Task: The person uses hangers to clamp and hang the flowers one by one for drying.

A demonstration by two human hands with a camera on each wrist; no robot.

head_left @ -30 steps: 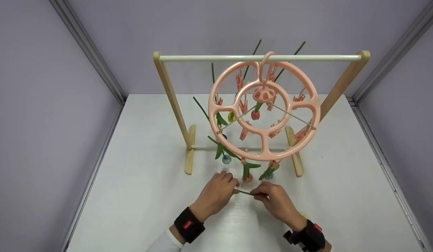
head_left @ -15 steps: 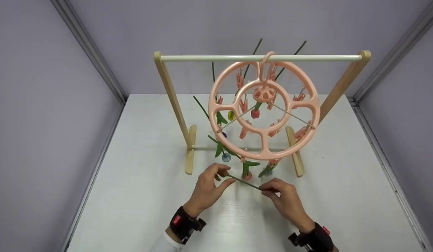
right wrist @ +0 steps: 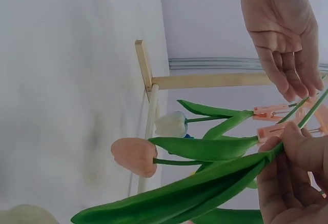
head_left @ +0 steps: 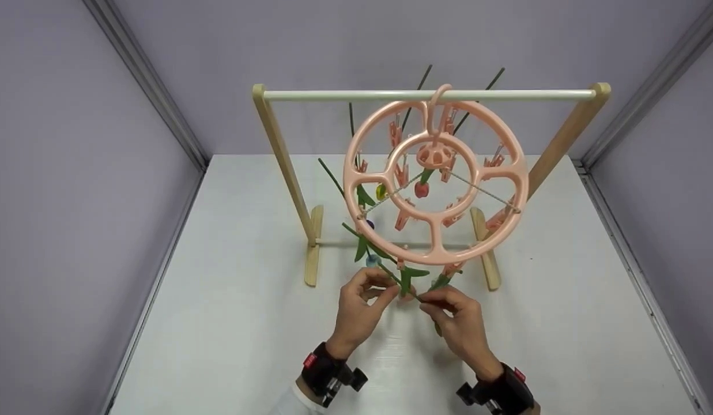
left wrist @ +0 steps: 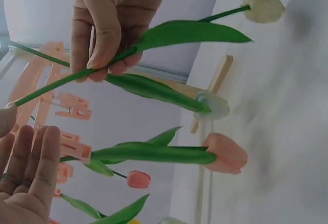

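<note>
1. Pinching a green tulip stem [head_left: 403, 286], the right hand [head_left: 460, 325] has its thumb and fingers closed round the stalk just below the front rim of the pink peg hanger [head_left: 436, 180].
2. Beside it, the left hand [head_left: 359, 311] meets the stem's upper end with relaxed, nearly straight fingers.
3. Judging by this, the held tulip is not yet clipped; its pale bloom [left wrist: 263, 5] is low near the table [head_left: 229, 288].
4. Clipped under the hanger already: about five tulips, though the far ones overlap.
5. One hanger hangs from one wooden rail [head_left: 428, 95]; two hands work.
</note>
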